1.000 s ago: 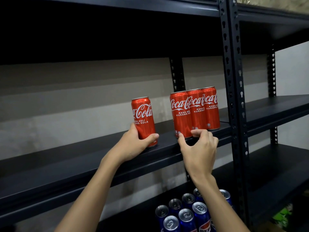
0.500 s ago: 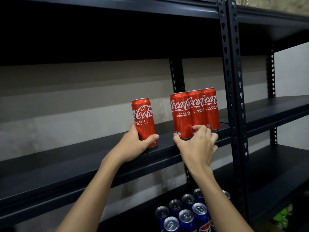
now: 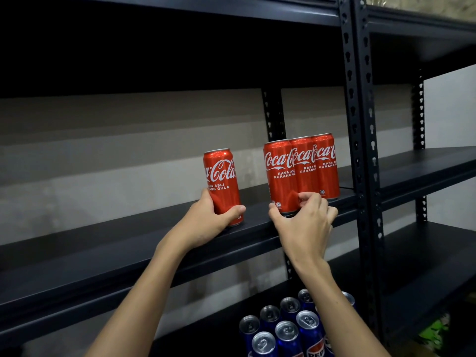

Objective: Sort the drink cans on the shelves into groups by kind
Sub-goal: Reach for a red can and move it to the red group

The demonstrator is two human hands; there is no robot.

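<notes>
A single red Coca-Cola can (image 3: 221,181) stands upright on the black middle shelf (image 3: 128,243). My left hand (image 3: 208,220) grips its lower part, thumb across the front. To its right, a tight row of three red Coca-Cola cans (image 3: 300,171) stands by the shelf post. My right hand (image 3: 305,222) reaches up to their bases, with thumb and fingers curled round the foot of the leftmost can (image 3: 279,176). On the shelf below, several blue Pepsi cans (image 3: 286,328) stand grouped, partly hidden by my right forearm.
Black perforated uprights (image 3: 360,150) divide this rack from a second rack on the right with bare shelves (image 3: 425,166). The upper shelf (image 3: 180,11) overhangs the cans. Something green (image 3: 435,331) lies at the bottom right. A grey wall runs behind.
My right hand rose from the shelf edge and closed around the base of the leftmost can in the row. The left hand and its can stayed put.
</notes>
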